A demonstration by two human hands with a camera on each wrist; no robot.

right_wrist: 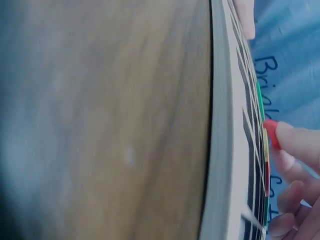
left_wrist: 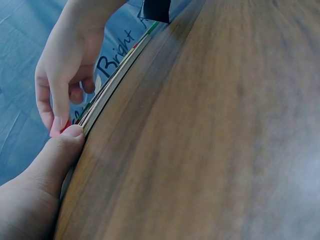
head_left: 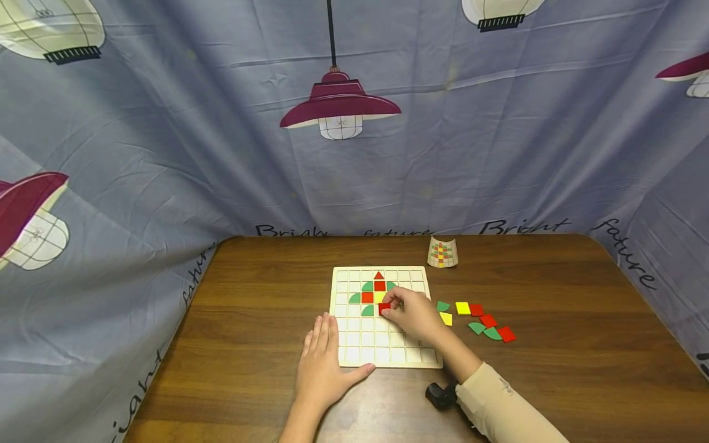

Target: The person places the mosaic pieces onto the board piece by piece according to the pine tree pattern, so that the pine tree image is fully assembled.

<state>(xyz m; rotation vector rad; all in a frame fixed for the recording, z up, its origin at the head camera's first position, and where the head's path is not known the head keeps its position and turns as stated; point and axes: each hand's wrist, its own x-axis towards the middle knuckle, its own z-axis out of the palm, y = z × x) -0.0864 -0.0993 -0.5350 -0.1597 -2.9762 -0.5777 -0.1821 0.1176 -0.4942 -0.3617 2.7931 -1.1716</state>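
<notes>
My right hand point(head_left: 414, 312) pinches a red square tile point(head_left: 384, 309) between thumb and fingertips, over the white gridded board point(head_left: 354, 354). In the right wrist view the red tile point(right_wrist: 271, 132) tilts at the board's surface. On the board, a red triangle point(head_left: 379, 275) tops a pattern of red squares, a yellow square point(head_left: 379, 297) and green quarter-circles point(head_left: 368, 311); the right hand covers part of it. My left hand point(head_left: 323, 369) rests at the board's lower left corner, fingers straight along the left edge and thumb point(left_wrist: 65, 145) along the near edge.
Loose tiles lie right of the board, among them a yellow square point(head_left: 462, 308), a red square point(head_left: 506, 334) and a green quarter-circle point(head_left: 492, 333). Behind stands a small pattern card point(head_left: 442, 253). A black object point(head_left: 440, 395) is beside the right sleeve. Printed cloth surrounds the wooden table point(head_left: 266, 295).
</notes>
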